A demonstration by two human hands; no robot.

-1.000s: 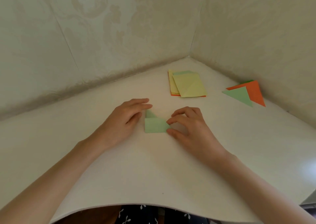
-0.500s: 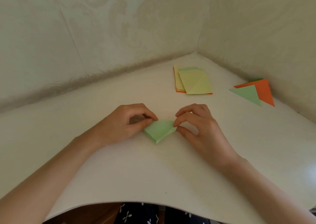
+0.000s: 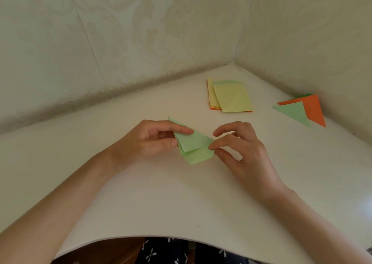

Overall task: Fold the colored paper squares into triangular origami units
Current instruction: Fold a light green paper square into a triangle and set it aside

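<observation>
A light green, partly folded paper (image 3: 193,145) hangs just above the middle of the white table (image 3: 181,199), held between both hands. My left hand (image 3: 149,141) grips its left side, index finger on top and thumb below. My right hand (image 3: 239,149) pinches its right corner between thumb and index finger. A folded flap shows along the paper's lower edge. Two finished triangles lie at the right by the wall: a green triangle (image 3: 293,112) overlapping an orange triangle (image 3: 314,108).
A stack of paper squares (image 3: 231,98), yellow on top with green and orange beneath, lies toward the back corner. Patterned walls close the table on the far left and right sides. The table's curved near edge (image 3: 161,236) is just above my lap.
The green paper has been lifted off the table and turned; it now stands out as a long pointed shape. Both hands went from pressing it flat to holding it.
</observation>
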